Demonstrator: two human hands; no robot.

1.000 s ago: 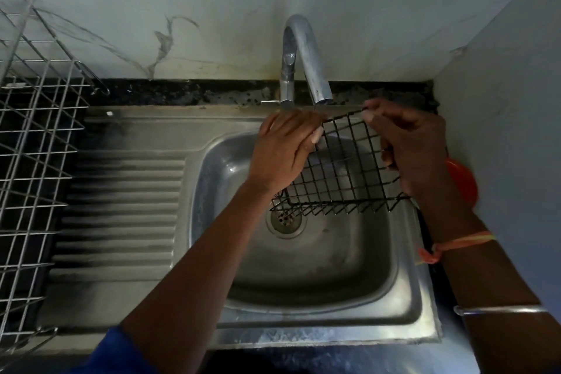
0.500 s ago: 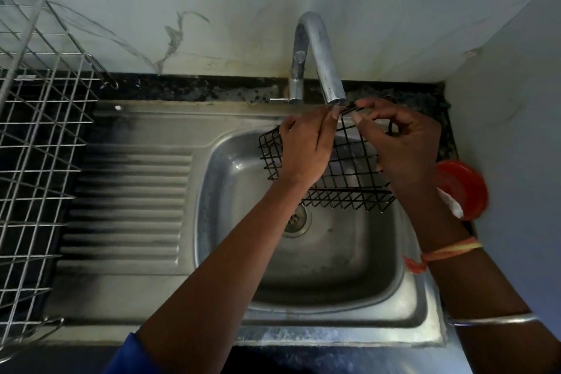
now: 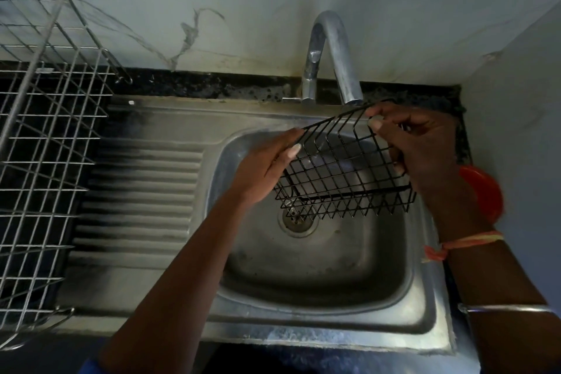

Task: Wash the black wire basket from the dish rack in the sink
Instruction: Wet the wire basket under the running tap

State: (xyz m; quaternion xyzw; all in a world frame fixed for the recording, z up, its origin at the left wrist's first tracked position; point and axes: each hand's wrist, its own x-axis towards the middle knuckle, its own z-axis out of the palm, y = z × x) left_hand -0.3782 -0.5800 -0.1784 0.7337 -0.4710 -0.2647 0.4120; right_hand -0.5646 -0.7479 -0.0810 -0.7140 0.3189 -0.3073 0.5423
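Note:
The black wire basket (image 3: 340, 173) hangs tilted over the steel sink (image 3: 318, 276), just under the spout of the curved tap (image 3: 340, 51). My left hand (image 3: 267, 170) grips the basket's left rim. My right hand (image 3: 422, 152) pinches its upper right corner with thumb and fingers. The basket's lower edge sits above the drain (image 3: 299, 222). No running water shows at the spout.
A silver wire dish rack (image 3: 45, 136) stands at the left, beside the ribbed drainboard (image 3: 139, 191). A red round object (image 3: 482, 191) lies at the sink's right edge, against the side wall. The back wall rises right behind the tap.
The basket has been turned and tilted in both hands. My left hand slid from the basket's top middle to its left rim. My right hand stayed at the upper right.

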